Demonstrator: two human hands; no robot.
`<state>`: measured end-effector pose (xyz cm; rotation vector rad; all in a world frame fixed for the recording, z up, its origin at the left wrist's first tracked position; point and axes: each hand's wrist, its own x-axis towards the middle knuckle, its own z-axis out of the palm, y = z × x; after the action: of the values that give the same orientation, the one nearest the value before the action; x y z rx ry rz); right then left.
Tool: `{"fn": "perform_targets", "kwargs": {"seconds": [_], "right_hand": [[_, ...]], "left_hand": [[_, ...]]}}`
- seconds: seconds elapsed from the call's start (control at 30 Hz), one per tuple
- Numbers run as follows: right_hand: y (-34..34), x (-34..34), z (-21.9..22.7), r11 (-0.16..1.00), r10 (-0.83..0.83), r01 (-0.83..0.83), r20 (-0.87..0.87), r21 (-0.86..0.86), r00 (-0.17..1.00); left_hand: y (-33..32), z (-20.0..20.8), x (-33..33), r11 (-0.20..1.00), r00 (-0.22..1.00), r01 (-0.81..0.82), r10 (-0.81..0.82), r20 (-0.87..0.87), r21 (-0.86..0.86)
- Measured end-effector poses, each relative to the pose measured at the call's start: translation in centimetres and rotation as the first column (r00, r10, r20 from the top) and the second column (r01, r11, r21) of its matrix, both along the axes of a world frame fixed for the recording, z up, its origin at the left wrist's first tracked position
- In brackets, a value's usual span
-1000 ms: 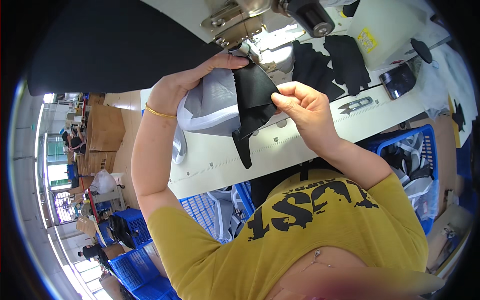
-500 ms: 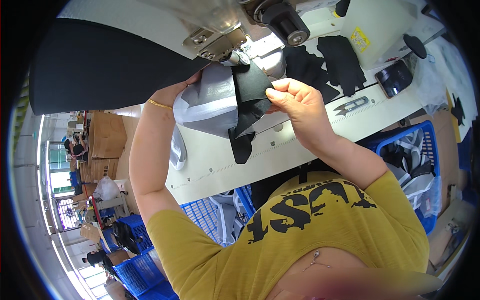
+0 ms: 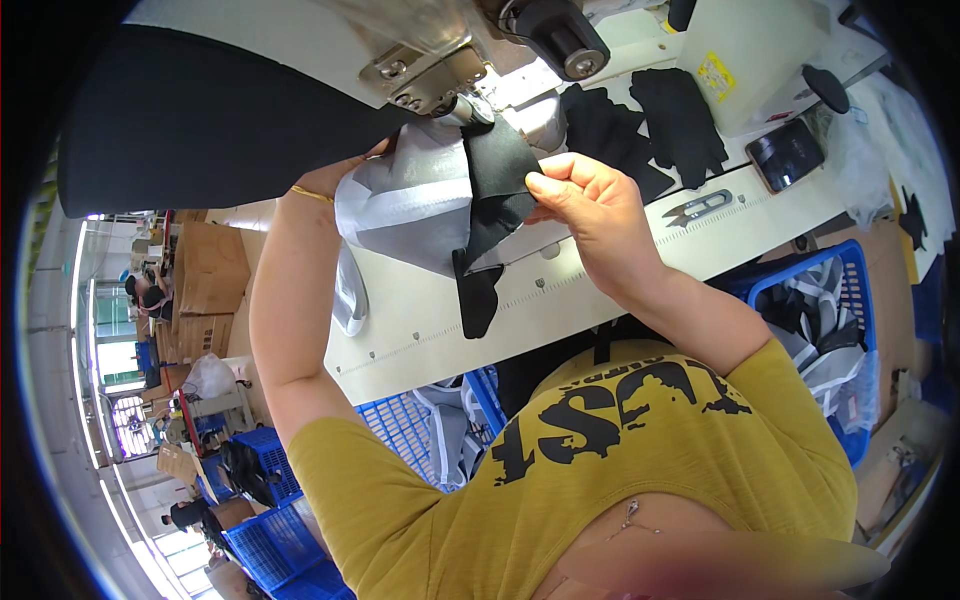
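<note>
A fabric piece with a silvery-grey panel (image 3: 405, 205) and a black panel (image 3: 500, 165) lies under the needle area of a sewing machine (image 3: 425, 85). My right hand (image 3: 595, 205) pinches the right edge of the black panel between thumb and fingers. Along the left side of the grey panel is my left hand (image 3: 335, 178), its fingers hidden behind the fabric and the machine. A narrow black flap (image 3: 478, 300) hangs from the piece toward the table's front edge.
On the white table (image 3: 430, 335) lie black fabric pieces (image 3: 680, 125), thread snips (image 3: 700, 208) and a dark phone (image 3: 785, 155). Blue baskets of grey and black pieces stand at right (image 3: 855, 290) and below the table (image 3: 395, 420). A large black shape (image 3: 220, 125) fills the upper left.
The fabric and both hands sit slightly farther left in view, with the whole view shifted a little too. The black flap hangs slightly lower. My right hand keeps its pinch.
</note>
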<state>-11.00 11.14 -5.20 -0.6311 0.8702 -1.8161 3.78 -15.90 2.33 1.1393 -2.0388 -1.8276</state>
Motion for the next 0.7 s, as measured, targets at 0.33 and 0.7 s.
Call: {"fn": "perform_targets", "kwargs": {"seconds": [0.33, 0.7], "right_hand": [[-0.2, 0.3, -0.6, 0.999, -0.031, 0.032, -0.092, 0.008, 0.995], [2.5, -1.5, 0.5, 0.987, 0.025, 0.079, -0.626, 0.137, 0.779]], "left_hand": [[4.7, 2.1, -2.3, 0.994, 0.993, 0.088, -0.082, 0.085, -0.064], [12.2, 0.7, -1.2, 0.966, 0.986, 0.135, -0.152, -0.062, -0.221]]}}
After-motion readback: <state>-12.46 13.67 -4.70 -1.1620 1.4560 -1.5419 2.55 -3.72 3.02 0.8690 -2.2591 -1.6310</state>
